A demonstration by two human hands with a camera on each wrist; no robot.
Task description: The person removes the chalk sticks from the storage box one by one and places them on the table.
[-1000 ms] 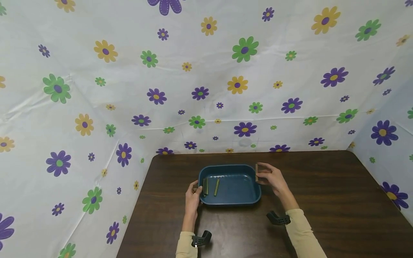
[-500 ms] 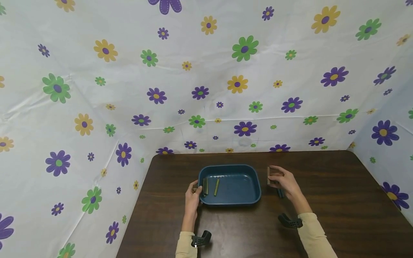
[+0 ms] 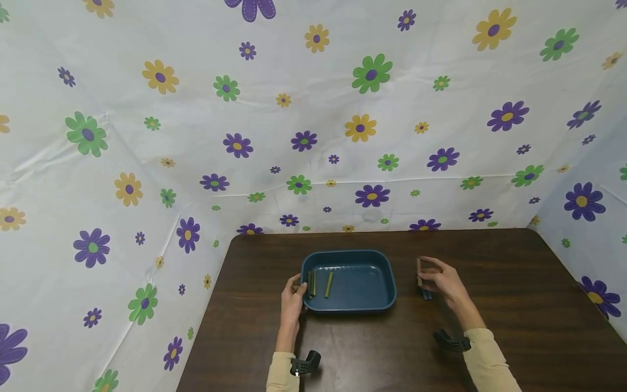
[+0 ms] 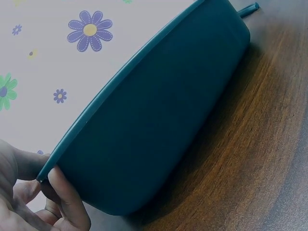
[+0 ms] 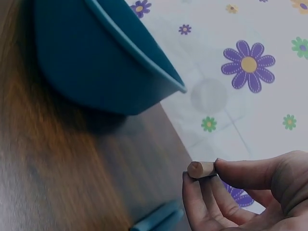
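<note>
A dark blue rectangular tray (image 3: 345,308) stands on the table. My left hand (image 3: 292,296) grips its left rim, and in the left wrist view the rim (image 4: 103,96) runs between thumb and fingers. Inside the tray, several greenish sticks lie at the left: a group (image 3: 311,284) by the wall and one single stick (image 3: 329,285) apart from it. To the right of the tray, my right hand (image 3: 443,280) pinches a tan stick (image 5: 201,169) between thumb and fingertips. Below that hand, blue sticks (image 5: 161,219) lie on the table, partly hidden by it in the head view.
The brown wooden table (image 3: 362,354) has rounded far corners. Behind it and at both sides hangs a white sheet (image 3: 313,114) printted with flowers. A black wrist camera (image 3: 306,363) sits on the left wrist and another wrist camera (image 3: 452,342) on the right.
My right hand has moved right, from the tray's right rim to above the blue sticks, carrying the tan stick. The left hand and the tray have stayed put.
</note>
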